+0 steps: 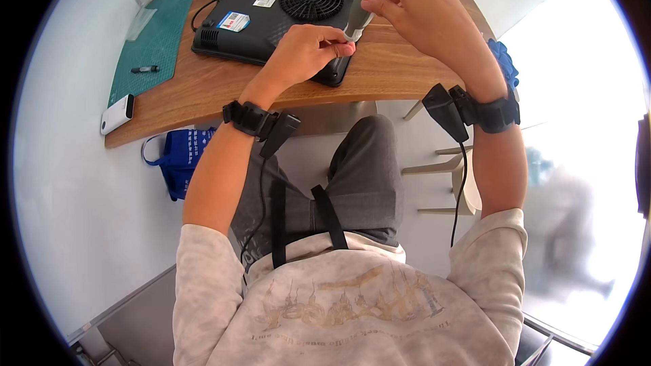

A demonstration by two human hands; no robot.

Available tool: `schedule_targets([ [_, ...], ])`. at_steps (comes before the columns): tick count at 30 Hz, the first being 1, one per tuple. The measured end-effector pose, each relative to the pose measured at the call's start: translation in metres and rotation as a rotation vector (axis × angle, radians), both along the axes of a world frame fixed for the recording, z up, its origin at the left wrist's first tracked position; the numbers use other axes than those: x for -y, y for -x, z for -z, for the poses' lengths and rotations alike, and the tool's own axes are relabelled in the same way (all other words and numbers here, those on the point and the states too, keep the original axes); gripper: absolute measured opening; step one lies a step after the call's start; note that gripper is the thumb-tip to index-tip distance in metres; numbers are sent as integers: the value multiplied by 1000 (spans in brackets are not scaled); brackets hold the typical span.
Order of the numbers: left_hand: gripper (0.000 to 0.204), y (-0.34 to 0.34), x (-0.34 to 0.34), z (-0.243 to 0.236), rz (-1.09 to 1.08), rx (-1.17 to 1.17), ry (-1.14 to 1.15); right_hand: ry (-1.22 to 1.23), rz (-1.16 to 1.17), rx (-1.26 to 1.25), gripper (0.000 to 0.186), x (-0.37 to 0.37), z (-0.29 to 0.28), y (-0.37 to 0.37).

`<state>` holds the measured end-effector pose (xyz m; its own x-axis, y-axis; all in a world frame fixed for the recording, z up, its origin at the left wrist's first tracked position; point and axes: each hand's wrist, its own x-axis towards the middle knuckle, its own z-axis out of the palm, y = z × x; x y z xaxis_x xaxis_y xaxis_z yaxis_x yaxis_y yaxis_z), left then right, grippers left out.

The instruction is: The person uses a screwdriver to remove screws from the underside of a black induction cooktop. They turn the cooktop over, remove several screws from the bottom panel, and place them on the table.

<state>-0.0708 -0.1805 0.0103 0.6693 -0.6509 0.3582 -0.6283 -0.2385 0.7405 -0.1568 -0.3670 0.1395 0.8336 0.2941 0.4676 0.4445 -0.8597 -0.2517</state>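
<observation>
A black induction cooker [258, 17] lies upside down on the wooden table, its round fan grille and stickers facing up. Over its right near corner stands a grey and white screwdriver [359, 15], tilted with its top leaning right. My right hand [413, 7] grips the top of the handle between thumb and fingers. Lower down, my left hand [313, 51] pinches around the screwdriver's bottom end, close to the cooker's edge. The tip and anything under it are hidden by the left fingers.
On the left, a green cutting mat [152, 44] carries a small black pen-like tool [144, 69]. A white power bank [117, 114] sits at the table's left edge. A black cable [210, 3] runs behind the cooker. Below hangs a blue bag [180, 163]; a chair [468, 179] stands right.
</observation>
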Motion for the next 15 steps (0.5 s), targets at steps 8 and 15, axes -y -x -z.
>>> schedule_targets([
  [8, 18, -3, -6, 12, 102, -59, 78, 233, 229, -109, 46, -21, -17, 4],
  [15, 13, -4, -8, 13, 162, -75, 101, 379, 316, -47, 55, -37, -16, -1],
])
